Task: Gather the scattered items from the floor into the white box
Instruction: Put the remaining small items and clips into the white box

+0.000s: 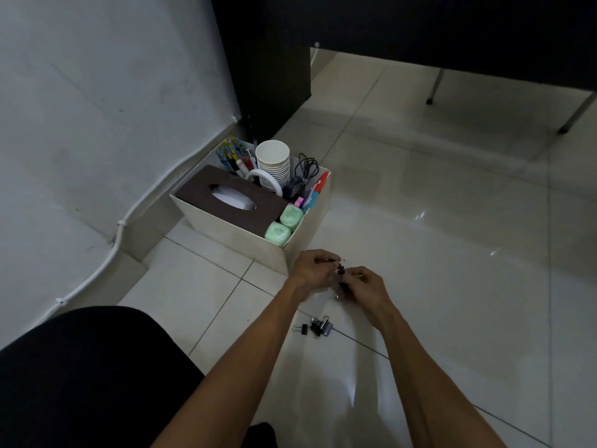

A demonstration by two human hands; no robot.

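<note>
Both hands close their grip on one clip cluster: the left hand curls round it, a wire handle poking out, and the right hand pinches it from the other side, just beside the white box. Sprung clips could snap loose and skitter over the glossy floor. More binder clips lie below; how many the fingers hide is unclear.
</note>
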